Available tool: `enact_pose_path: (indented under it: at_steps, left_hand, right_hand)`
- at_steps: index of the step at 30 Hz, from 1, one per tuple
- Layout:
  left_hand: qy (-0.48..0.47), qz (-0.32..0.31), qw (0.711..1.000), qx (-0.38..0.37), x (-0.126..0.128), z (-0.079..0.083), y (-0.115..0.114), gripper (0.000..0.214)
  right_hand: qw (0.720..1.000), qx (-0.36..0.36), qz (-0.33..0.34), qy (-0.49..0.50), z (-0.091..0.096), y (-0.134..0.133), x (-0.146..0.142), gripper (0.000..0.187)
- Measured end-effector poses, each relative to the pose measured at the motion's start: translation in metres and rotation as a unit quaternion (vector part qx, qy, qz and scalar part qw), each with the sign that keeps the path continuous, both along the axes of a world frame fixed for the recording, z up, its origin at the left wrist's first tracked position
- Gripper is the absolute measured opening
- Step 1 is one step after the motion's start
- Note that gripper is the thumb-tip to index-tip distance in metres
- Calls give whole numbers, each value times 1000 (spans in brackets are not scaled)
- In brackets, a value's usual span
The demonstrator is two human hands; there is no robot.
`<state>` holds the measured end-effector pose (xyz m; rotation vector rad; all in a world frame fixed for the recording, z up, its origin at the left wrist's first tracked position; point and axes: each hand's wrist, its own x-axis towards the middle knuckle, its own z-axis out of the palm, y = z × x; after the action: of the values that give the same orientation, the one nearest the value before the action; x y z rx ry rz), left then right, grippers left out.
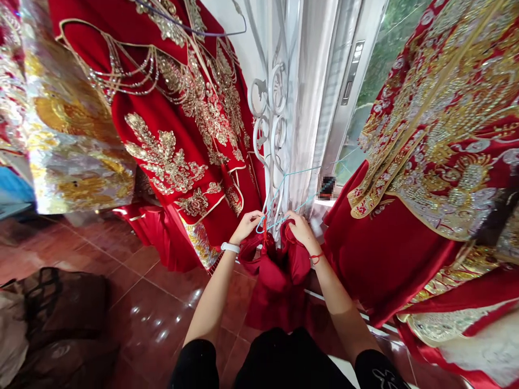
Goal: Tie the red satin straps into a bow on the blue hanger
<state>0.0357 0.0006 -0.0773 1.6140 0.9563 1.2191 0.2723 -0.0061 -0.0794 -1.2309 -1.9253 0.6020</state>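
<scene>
A plain red garment (275, 281) hangs bunched between my two hands, low in the middle of the view. A light blue wire hanger (284, 186) rises from it toward the white curtain. My left hand (246, 226), with a white band at the wrist, is closed on the garment's top edge by the hanger's left end. My right hand (299, 228), with a red string at the wrist, is closed on the red fabric at the hanger's right side.
A red robe with gold beadwork (178, 135) hangs at the left, another embroidered red robe (438, 162) at the right. A white scrolled metal stand (270, 124) and curtain stand behind the hanger. Dark bags (52, 319) lie on the red tiled floor (154, 302).
</scene>
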Motion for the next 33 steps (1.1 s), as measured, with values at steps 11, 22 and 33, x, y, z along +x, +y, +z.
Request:
enact_pose_path:
  at_steps: [11, 22, 33]
  left_hand:
    - [40, 56, 993, 94, 6, 0, -15, 38]
    - [85, 160, 976, 120, 1, 3, -25, 8]
    - [-26, 432, 899, 72, -28, -41, -76, 33]
  right_hand:
    - [1000, -7, -16, -16, -1, -3, -4, 39]
    - [1000, 9, -20, 14, 0, 0, 0, 35]
    - [998, 22, 28, 59, -10, -10, 7, 53]
